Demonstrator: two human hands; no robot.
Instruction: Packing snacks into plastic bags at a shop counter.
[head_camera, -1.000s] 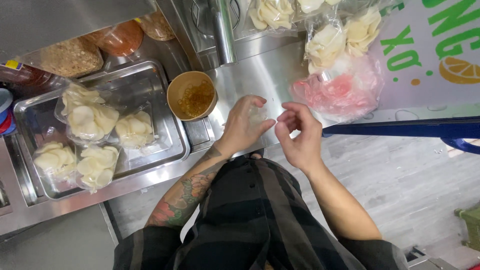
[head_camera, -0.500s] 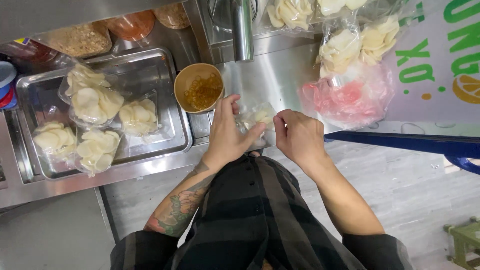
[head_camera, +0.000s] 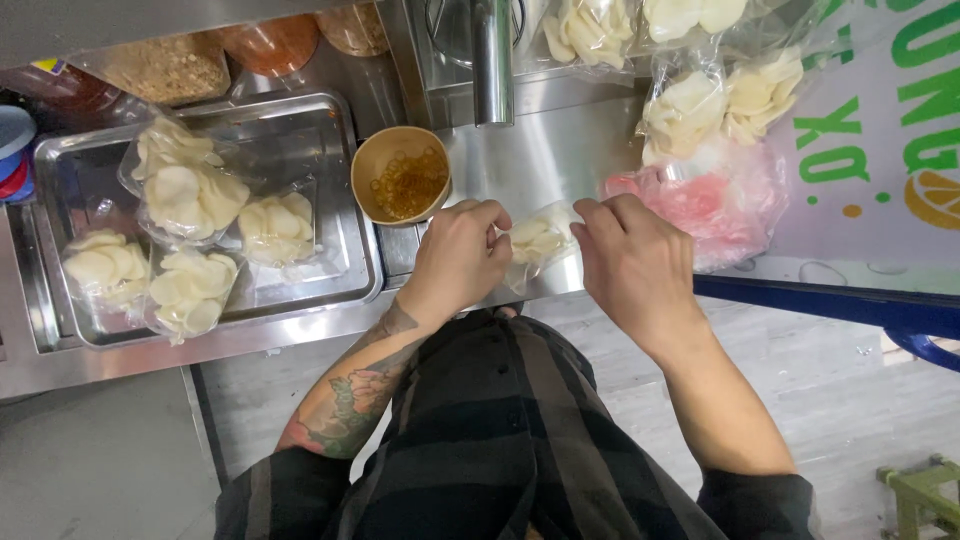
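Pinching a small clear bag of pale crackers (head_camera: 540, 240) at each end, the left hand (head_camera: 462, 255) and right hand (head_camera: 625, 260) held it lengthwise, left-to-right, just right of the brown bowl (head_camera: 402, 178).

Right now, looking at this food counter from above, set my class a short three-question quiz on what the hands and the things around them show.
1. True or false: both hands hold the small clear bag of pale crackers.
2. What lies in the metal tray? A) filled clear bags of crackers B) loose oranges C) folded cloths
3. Fill in: the round paper bowl stands beside the ____ hand.

Key:
1. True; left hand and right hand grip its two ends.
2. A
3. left
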